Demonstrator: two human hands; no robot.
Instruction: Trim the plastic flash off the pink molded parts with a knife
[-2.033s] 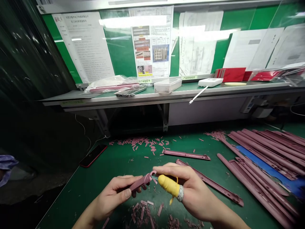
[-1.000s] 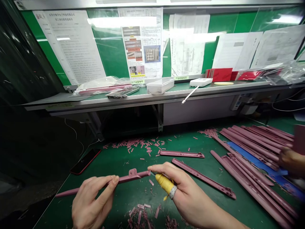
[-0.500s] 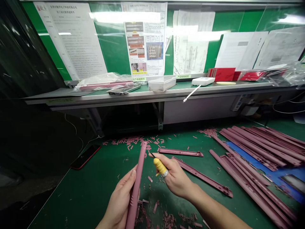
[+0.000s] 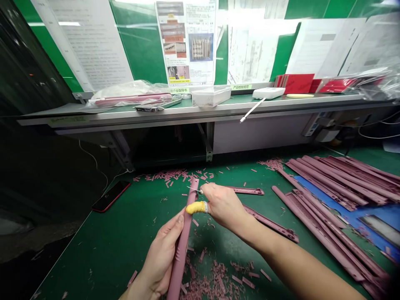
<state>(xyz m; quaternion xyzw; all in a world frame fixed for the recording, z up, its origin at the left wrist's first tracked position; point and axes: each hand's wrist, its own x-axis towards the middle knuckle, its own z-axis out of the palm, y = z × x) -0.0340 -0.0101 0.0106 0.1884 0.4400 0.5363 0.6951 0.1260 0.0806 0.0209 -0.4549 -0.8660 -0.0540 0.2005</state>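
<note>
My left hand [image 4: 159, 258] grips a long mauve-pink plastic strip [image 4: 181, 258] low down, holding it nearly upright with its lower end out of the frame. My right hand [image 4: 222, 206] is at the strip's upper part, pinching a thin metal blade [image 4: 194, 189] whose tip crosses the strip. A yellow finger cot [image 4: 195, 207] covers one of its fingers, and a ring of white tape or fabric sits at its base. Pink plastic trimmings [image 4: 212, 283] lie on the green mat under my hands.
Several pink strips [image 4: 337, 183] lie stacked on a blue sheet [image 4: 371, 218] at right, with loose strips [image 4: 271, 223] nearby. A phone [image 4: 111, 196] lies at the mat's left edge. Behind, a shelf [image 4: 187, 113] holds a plastic box [image 4: 211, 96].
The strip has swung from lying crosswise to nearly upright in my left hand. My right hand has moved up and left to its upper part. The co-worker's hand at right is gone.
</note>
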